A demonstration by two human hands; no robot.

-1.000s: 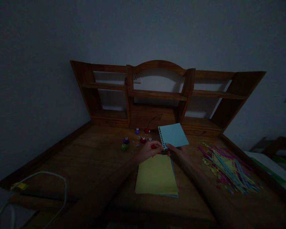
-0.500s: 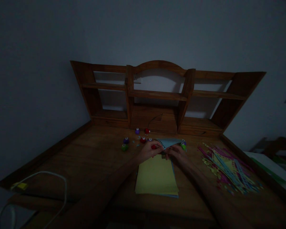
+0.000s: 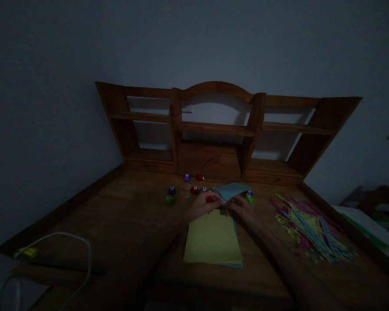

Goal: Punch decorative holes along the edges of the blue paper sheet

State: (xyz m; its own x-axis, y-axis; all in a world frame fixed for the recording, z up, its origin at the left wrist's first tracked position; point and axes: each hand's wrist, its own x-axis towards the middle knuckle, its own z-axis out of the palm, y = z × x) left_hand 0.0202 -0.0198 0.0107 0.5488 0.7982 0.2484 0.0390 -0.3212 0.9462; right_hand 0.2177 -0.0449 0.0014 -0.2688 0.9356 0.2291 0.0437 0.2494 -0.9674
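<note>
A light blue sheet of paper (image 3: 232, 190) with a row of small punched holes along its near left edge is held up above the desk. My left hand (image 3: 202, 204) is closed, its fingertips pinching that edge at its lower corner. A red craft punch (image 3: 209, 199) shows between its thumb and fingers; whether it is gripped cannot be made out. My right hand (image 3: 241, 206) is closed too, pinching the blue sheet close to the left fingertips. Below both hands lies a stack of yellow paper (image 3: 213, 242) with blue sheets under it. What sits right under the fingertips is dark and partly hidden.
Small punches, including a green one (image 3: 169, 199), a purple one (image 3: 186, 177) and a red one (image 3: 194, 189), stand beyond and beside the hands among blue scraps. Punched paper strips (image 3: 311, 229) pile up at right. A wooden shelf (image 3: 214, 127) backs the desk. A white cable (image 3: 89, 255) hangs left.
The blue sheet's far part has tilted up slightly and its far right corner has shifted right. Both hands stay almost in place, still pinching the sheet.
</note>
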